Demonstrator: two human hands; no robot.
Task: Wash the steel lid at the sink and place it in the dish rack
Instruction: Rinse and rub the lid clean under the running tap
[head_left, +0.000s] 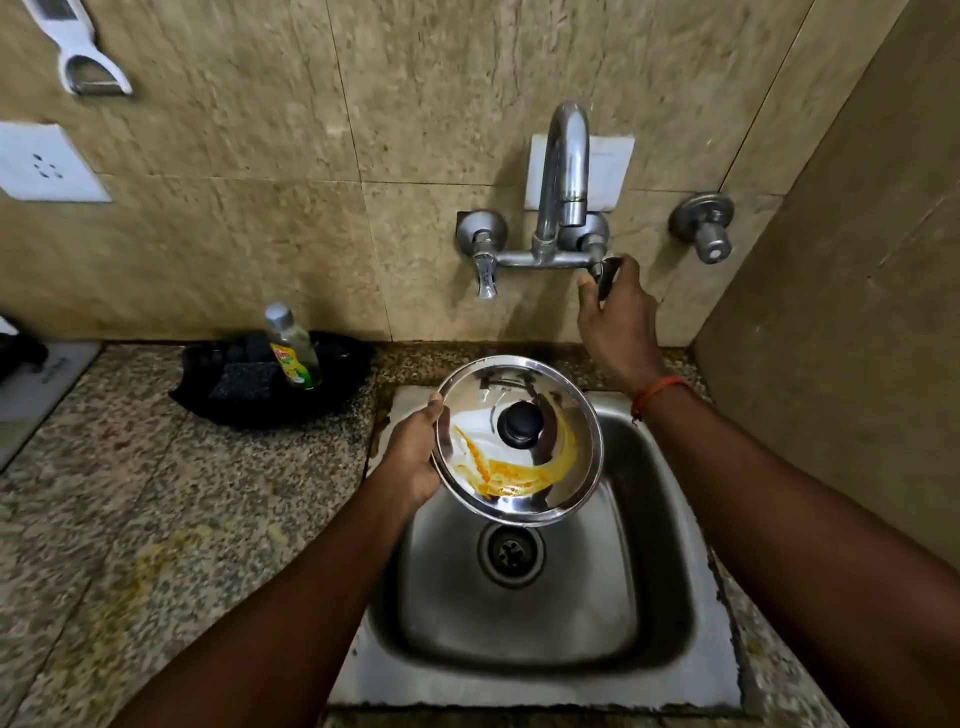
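A round steel lid (556, 478) with a black knob and orange-yellow food smears hangs over the steel sink (613, 582). My left hand (413, 452) grips its left rim, thumb on top. My right hand (618, 317) reaches up to the wall and closes around the right tap handle (602, 273) of the chrome faucet (563, 171). No water runs from the spout. No dish rack shows in this view.
A black tray (343, 384) on the granite counter holds a dish-soap bottle (293, 348) and dark scrub pads. A second valve (709, 226) sticks out of the wall at the right. A tiled side wall stands close on the right. A yellowish stain (166, 561) marks the counter.
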